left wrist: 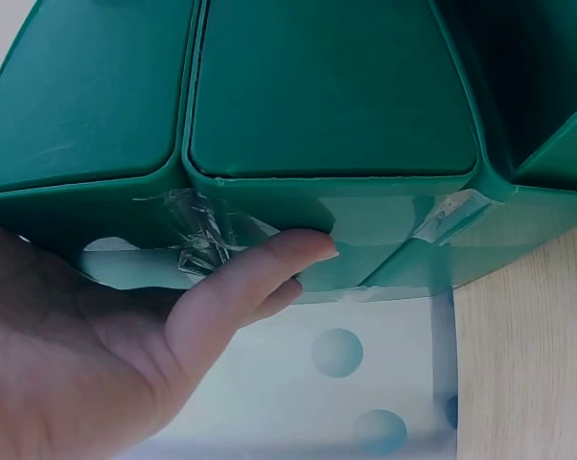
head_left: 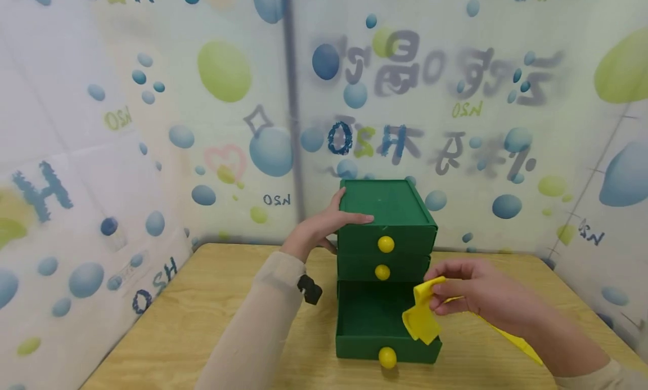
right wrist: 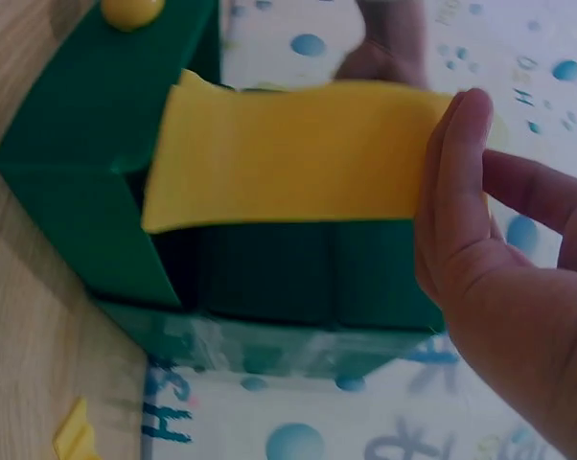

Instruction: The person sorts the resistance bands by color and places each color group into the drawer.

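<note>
A green drawer cabinet (head_left: 387, 201) with round yellow knobs stands on the table, its bottom drawer (head_left: 374, 348) pulled out. My left hand (head_left: 329, 224) rests on the cabinet's top left edge, the thumb lying along the top near the front. In the left wrist view, an extended finger (left wrist: 269, 264) lies by the taped side of the cabinet. With thumb and fingers, my right hand (head_left: 466, 288) pinches a flat, flexible yellow strip (head_left: 422, 317). The strip hangs over the right side of the pulled-out drawer. In the right wrist view it stretches flat from the fingertips.
Another yellow piece (head_left: 521, 342) lies on the wooden table (head_left: 167, 322), partly behind my right forearm. The two upper drawers, with a top knob (head_left: 386, 244) and a middle knob (head_left: 382, 272), are closed. A patterned curtain (head_left: 228, 120) surrounds the table behind the cabinet.
</note>
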`<state>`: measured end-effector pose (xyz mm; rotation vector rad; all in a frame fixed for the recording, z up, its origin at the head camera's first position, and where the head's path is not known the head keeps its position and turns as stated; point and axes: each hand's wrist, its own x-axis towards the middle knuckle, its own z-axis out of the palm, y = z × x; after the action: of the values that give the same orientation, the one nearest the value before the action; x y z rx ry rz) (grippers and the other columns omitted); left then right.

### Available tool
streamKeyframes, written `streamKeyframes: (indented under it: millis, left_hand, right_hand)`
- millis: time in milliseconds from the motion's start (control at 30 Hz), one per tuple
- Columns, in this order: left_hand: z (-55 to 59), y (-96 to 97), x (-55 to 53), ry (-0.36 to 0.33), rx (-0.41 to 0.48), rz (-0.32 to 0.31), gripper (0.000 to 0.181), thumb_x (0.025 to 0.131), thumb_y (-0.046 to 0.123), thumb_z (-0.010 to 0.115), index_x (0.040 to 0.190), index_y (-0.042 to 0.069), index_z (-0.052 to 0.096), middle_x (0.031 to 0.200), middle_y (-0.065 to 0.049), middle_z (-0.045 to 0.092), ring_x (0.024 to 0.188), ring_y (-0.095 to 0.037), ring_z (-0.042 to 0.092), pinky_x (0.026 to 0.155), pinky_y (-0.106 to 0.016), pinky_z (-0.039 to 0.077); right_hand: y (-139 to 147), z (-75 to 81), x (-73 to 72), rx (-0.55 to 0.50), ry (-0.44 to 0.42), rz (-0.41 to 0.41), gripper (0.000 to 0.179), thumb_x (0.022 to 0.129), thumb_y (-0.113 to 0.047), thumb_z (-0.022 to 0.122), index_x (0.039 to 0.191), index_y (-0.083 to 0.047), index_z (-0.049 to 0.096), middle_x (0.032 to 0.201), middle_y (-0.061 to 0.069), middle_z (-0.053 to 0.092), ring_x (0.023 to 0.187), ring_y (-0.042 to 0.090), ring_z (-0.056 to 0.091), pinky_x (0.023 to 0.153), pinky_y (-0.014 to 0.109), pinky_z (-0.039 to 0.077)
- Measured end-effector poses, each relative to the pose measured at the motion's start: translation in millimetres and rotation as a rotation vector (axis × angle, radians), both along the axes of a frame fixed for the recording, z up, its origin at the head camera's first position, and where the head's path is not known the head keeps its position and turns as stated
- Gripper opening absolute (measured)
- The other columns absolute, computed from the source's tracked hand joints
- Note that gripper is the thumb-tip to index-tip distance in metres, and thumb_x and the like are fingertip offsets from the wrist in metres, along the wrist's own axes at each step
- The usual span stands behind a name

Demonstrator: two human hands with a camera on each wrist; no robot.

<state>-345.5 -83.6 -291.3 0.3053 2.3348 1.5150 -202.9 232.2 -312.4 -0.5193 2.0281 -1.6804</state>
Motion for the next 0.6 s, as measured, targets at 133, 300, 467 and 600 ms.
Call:
streamKeyframes:
  millis: [133,300,467,600]
  left_hand:
    - [-0.2,0.4,1.3,-0.001,-0.008,0.009,0.122,0.085,0.062,0.083,0.166,0.055,-0.008,0.182,-0.004,0.007,0.161,-0.043,0.030,0.098,-0.069,0.058]
    - [-0.6,1.1,0.4,-0.014,-0.005,0.014,0.123,0.085,0.062,0.084,0.166,0.055,-0.008,0.182,-0.004,0.006,0.161,-0.042,0.029,0.100,-0.070,0.056]
    - [1.0,2.0,1.4,-0.008,-0.001,0.012,0.123,0.084,0.062,0.084,0.166,0.055,-0.007,0.182,-0.004,0.007,0.160,-0.043,0.030,0.100,-0.071,0.056]
    - [3.0,2.0,2.4,-0.009,-0.010,0.013,0.123,0.084,0.062,0.084,0.166,0.055,-0.007,0.181,-0.003,0.008,0.160,-0.043,0.031,0.099,-0.069,0.058]
  right_hand:
    - [-26,-5.2,-6.3,0.020,0.017,-0.071,0.026,0.106,-0.014,0.065,0.123,0.006,0.060,0.110,0.013,0.074,0.098,0.024,0.075,0.095,0.035,0.065]
    - [-45,-18.0,-15.0,0.034,0.000,-0.086,0.024,0.105,-0.009,0.065,0.121,0.007,0.060,0.109,0.014,0.075,0.096,0.022,0.076,0.094,0.035,0.066]
    - [-54,-36.7,-19.6,0.078,-0.003,-0.127,0.020,0.104,-0.004,0.065,0.120,0.008,0.061,0.108,0.014,0.074,0.093,0.021,0.076,0.092,0.036,0.066]
    - [-56,-48.6,-24.0,0.094,-0.006,-0.142,0.019,0.104,-0.001,0.063,0.120,0.009,0.062,0.108,0.015,0.074,0.092,0.020,0.075,0.092,0.037,0.066]
